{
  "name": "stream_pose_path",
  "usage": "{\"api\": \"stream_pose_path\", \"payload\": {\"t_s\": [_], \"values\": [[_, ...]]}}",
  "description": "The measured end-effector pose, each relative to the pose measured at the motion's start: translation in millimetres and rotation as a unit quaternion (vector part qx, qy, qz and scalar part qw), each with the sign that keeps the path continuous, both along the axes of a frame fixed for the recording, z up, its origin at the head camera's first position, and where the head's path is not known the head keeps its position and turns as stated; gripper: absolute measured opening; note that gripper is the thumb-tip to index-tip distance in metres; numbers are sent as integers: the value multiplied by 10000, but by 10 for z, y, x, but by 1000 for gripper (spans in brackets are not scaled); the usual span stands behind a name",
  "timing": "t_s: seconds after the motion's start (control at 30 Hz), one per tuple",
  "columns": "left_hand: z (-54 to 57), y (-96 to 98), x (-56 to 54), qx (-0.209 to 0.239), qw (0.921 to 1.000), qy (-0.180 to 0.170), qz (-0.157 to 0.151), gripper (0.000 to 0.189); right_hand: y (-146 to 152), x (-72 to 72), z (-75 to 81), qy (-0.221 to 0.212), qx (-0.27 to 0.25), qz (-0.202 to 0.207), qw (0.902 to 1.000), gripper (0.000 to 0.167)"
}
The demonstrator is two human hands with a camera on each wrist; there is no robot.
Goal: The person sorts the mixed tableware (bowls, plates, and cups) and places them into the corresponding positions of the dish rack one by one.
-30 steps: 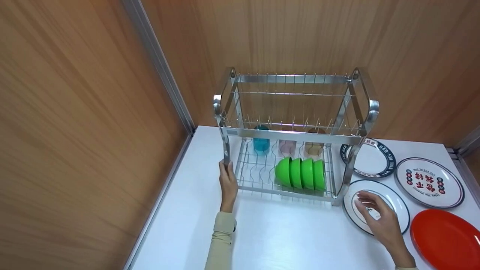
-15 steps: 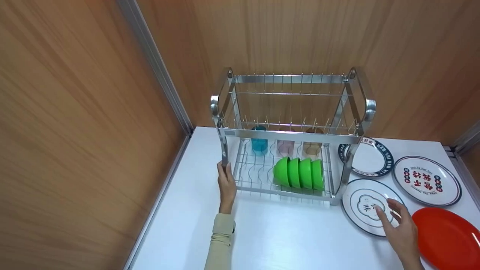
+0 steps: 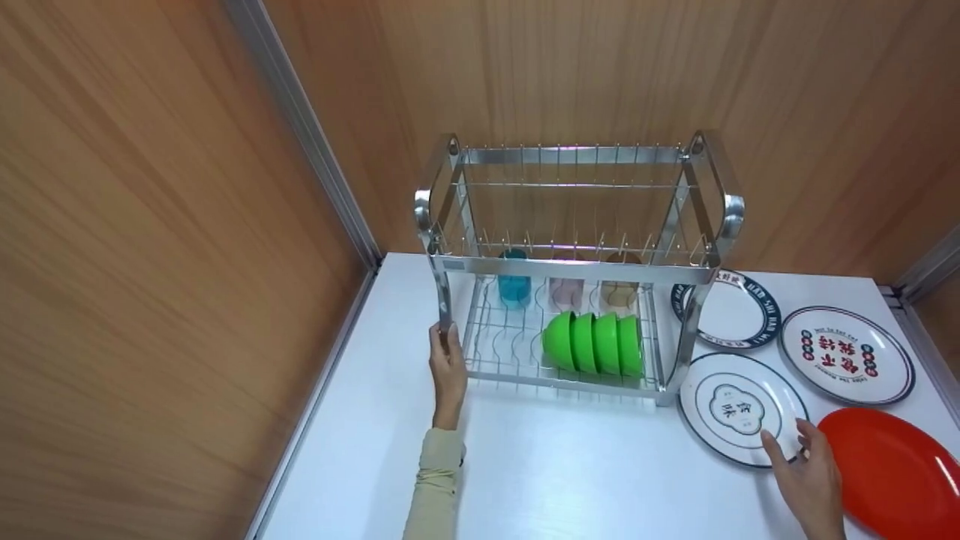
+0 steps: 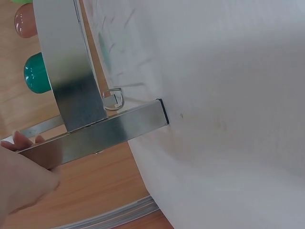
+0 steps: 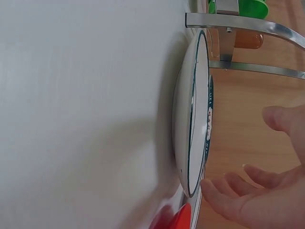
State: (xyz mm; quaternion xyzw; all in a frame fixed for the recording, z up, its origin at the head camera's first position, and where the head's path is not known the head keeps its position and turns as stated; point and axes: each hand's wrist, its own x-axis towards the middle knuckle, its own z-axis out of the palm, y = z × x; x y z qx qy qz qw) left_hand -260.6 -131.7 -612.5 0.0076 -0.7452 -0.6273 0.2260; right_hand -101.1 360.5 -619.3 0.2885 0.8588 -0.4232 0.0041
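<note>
A two-tier metal dish rack (image 3: 577, 268) stands on the white table. My left hand (image 3: 448, 371) grips its front left post; in the left wrist view the fingers and thumb wrap round the flat metal bar (image 4: 95, 141). Over the right rim of a white plate (image 3: 705, 405) with a dark edge and a flower-shaped print, my right hand (image 3: 810, 469) hovers with thumb and fingers spread. The right wrist view has the fingertips (image 5: 208, 185) right at that plate's rim (image 5: 190, 157), the thumb held apart from it.
Several green bowls (image 3: 556, 341) lie nested on the lower tier, before blue (image 3: 514, 291), pink (image 3: 566, 292) and amber cups (image 3: 619, 292). Right of the rack lie a dark-rimmed plate (image 3: 766, 307), a red-lettered plate (image 3: 847, 381) and a red plate (image 3: 892, 457). Wooden panels (image 3: 600, 67) enclose the table.
My right hand has moved right and toward me, from over the middle of the printed plate to its right rim. The left hand keeps hold of the rack post.
</note>
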Motion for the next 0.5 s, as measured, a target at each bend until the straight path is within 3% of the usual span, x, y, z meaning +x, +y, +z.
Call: {"api": "stream_pose_path", "payload": {"t_s": [0.27, 0.5], "values": [[27, -21, -6, 3, 10000, -52, -47, 31, 42, 70, -79, -440, 21, -59, 9990, 87], [8, -28, -3, 47, 9999, -132, 4, 27, 20, 90, -165, -826, -454, -287, 9951, 94]]}}
